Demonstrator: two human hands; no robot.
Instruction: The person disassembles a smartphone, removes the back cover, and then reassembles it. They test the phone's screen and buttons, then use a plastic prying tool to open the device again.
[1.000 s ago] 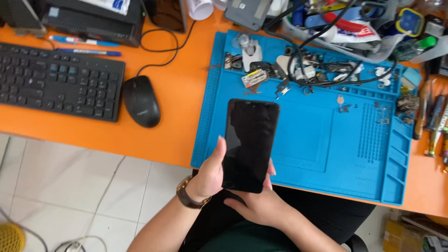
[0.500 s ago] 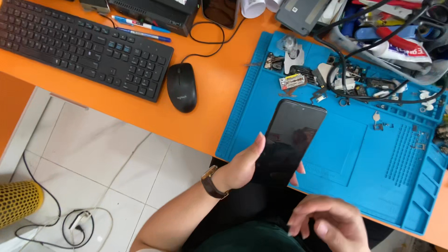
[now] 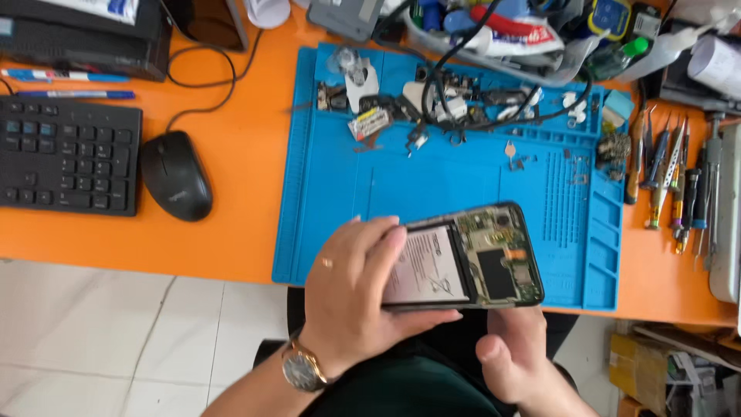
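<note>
Here the orange table (image 3: 239, 177) carries a black keyboard (image 3: 65, 158) and mouse (image 3: 176, 174) far left of the fingers, above pale floor tiles (image 3: 116, 332). The left hand (image 3: 351, 297), fingers curled shut, grips an opened phone (image 3: 463, 259) over the blue work mat (image 3: 432, 177). The right hand (image 3: 517, 351) supports it beneath. Screwdrivers (image 3: 668, 174) lie far right.

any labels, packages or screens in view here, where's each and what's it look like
Battery label: white rectangle with dark print, inside the opened phone, which the left hand holds from above and the right hand from below.
Small tag: white and yellow strip, upper blue mat.
Pouch: white with red and blue, in the clutter above the mat.
Paper roll: white, top right corner.
No lit screen shows.
</note>
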